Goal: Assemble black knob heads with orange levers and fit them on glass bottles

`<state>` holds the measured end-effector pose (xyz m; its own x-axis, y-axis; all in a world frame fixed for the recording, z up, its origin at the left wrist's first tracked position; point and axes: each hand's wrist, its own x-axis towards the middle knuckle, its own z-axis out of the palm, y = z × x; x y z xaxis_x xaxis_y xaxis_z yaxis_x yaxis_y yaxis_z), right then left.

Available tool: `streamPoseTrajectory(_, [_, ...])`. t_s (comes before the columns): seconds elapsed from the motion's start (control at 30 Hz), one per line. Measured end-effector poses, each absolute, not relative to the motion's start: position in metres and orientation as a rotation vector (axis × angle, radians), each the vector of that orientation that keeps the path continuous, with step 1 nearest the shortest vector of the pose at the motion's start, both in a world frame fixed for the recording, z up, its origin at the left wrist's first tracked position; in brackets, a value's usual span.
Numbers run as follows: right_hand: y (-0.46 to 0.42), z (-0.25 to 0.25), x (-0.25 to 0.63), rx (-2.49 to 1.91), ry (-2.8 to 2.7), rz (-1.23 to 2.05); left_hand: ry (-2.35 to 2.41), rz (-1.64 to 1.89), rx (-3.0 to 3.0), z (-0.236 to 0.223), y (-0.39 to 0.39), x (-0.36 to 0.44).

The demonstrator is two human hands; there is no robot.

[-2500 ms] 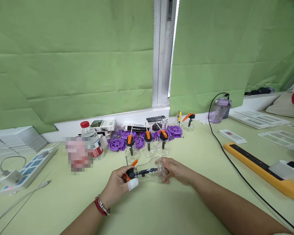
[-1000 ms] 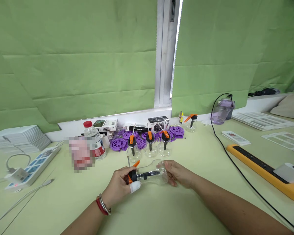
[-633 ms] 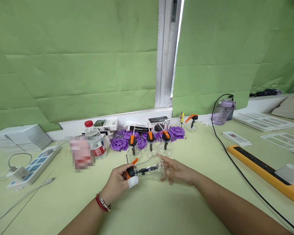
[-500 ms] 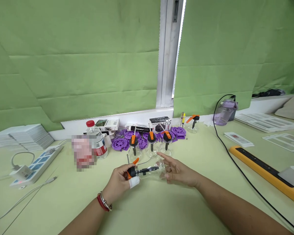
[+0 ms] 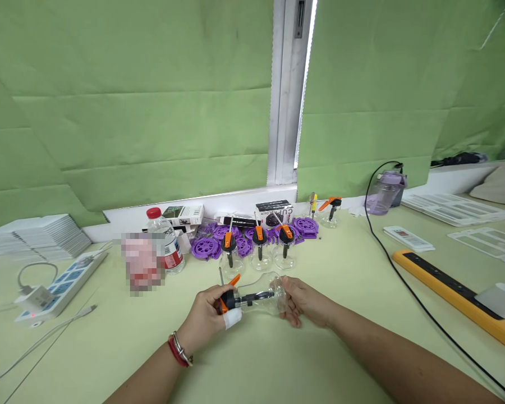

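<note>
A clear spray bottle [image 5: 263, 297] with a black-and-orange trigger top lies sideways between my hands, a black tube inside it. My left hand [image 5: 212, 311] is closed around the trigger top, its thumb wrapped in white. At the base end, my right hand [image 5: 303, 300] has its fingers curled against the bottle. Just beyond stand three similar bottles, the left bottle [image 5: 229, 255], the middle bottle [image 5: 260, 252] and the right bottle [image 5: 286, 251]. Another bottle [image 5: 330, 213] of this kind stands farther back to the right.
Purple plastic parts [image 5: 206, 247] and small boxes [image 5: 273, 212] lie along the wall. To the left are a red-capped water bottle [image 5: 168, 247], a power strip [image 5: 73, 278] and a cable [image 5: 46, 336]. A yellow-and-black bar [image 5: 454, 294] and black cord [image 5: 404, 280] lie at right.
My right hand's fingers have drawn in and curled under the bottle's base, where its index finger was stretched out before. My left hand keeps its hold on the top.
</note>
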<state>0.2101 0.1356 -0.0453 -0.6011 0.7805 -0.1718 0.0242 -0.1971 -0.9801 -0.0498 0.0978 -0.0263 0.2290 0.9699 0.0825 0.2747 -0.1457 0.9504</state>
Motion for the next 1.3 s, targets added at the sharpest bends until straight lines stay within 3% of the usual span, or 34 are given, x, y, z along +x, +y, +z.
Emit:
streamPoseTrajectory(0.33, [0.136,-0.018,0.223,-0.760,-1.619,1.862,1.234,1.040,1.576,-0.016,0.100,-0.053])
streamPoseTrajectory(0.83, [0.135,-0.036,0.213,-0.860,-1.538,1.859,1.172,0.994,1.570,-0.017,0.096,-0.049])
streamPoseTrajectory(1.3, [0.138,-0.022,0.224,-0.751,-1.600,1.878,1.189,1.024,1.495,-0.013,0.097,-0.049])
